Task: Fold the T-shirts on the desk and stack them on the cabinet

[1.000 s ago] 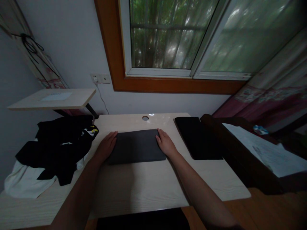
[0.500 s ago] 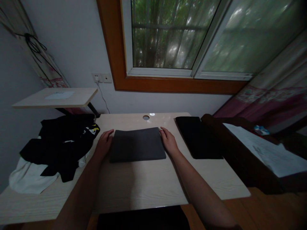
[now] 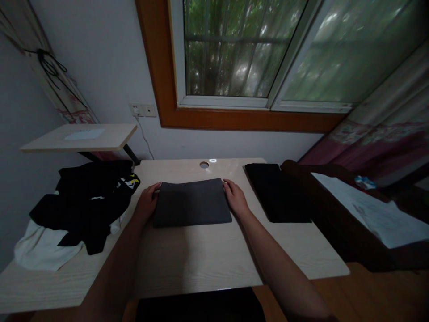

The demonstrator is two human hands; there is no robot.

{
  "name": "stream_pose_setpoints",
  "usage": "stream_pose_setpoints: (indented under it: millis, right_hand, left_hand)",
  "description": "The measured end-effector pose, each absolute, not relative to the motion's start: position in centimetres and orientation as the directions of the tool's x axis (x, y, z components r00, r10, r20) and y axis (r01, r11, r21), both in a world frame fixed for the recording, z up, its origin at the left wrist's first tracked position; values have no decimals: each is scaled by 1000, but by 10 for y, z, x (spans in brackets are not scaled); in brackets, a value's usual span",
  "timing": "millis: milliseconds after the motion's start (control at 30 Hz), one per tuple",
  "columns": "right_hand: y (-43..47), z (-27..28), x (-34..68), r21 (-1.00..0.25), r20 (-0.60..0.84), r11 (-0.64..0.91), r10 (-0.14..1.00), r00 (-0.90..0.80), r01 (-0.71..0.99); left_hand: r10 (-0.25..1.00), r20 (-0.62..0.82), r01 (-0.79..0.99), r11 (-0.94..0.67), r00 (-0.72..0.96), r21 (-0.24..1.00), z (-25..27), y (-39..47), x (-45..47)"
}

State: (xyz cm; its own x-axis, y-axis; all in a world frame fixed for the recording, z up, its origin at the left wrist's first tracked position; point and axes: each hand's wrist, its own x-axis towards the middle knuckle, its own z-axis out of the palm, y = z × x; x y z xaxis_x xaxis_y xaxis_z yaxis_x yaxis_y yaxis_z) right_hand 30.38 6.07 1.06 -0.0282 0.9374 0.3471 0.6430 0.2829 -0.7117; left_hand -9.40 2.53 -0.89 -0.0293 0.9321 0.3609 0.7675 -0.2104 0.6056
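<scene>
A flat, dark grey rectangle [image 3: 192,203], which looks like a folded cloth, lies on the light wooden desk [image 3: 214,255] in front of me. My left hand [image 3: 147,201] rests along its left side, fingers stretched forward, with the fingertips at the far left corner. On the opposite side, my right hand [image 3: 235,197] lies open against the right edge, its fingertips by the far right corner. Neither hand visibly grips the cloth, though the undersides of the fingers are hidden.
A flat black rectangle [image 3: 276,192], perhaps folded cloth, lies to the right. Crumpled black clothing [image 3: 90,201] sits over a white cloth [image 3: 43,246] at the left, below a raised shelf [image 3: 117,136]. A dark bench with paper [image 3: 372,210] on it stands beyond the desk's right edge.
My left hand has shifted slightly right, bringing its fingertips to the grey cloth's corner. My right hand and the cloth have hardly moved.
</scene>
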Motion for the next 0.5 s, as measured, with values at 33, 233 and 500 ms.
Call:
stream_pose_setpoints:
  millis: [33,233,500]
  right_hand:
    - [61,11,304,-709,347,284,938,-32,646]
    - [60,9,305,-699,361,300,932,-42,649]
    - [53,7,302,-684,456,392,888,-60,615]
  left_hand:
    - [931,364,769,-214,-25,602,-9,25,-94]
    - [923,384,772,-218,-36,597,-5,19,-91]
    - [893,430,696,-226,-133,682,7,-7,-82]
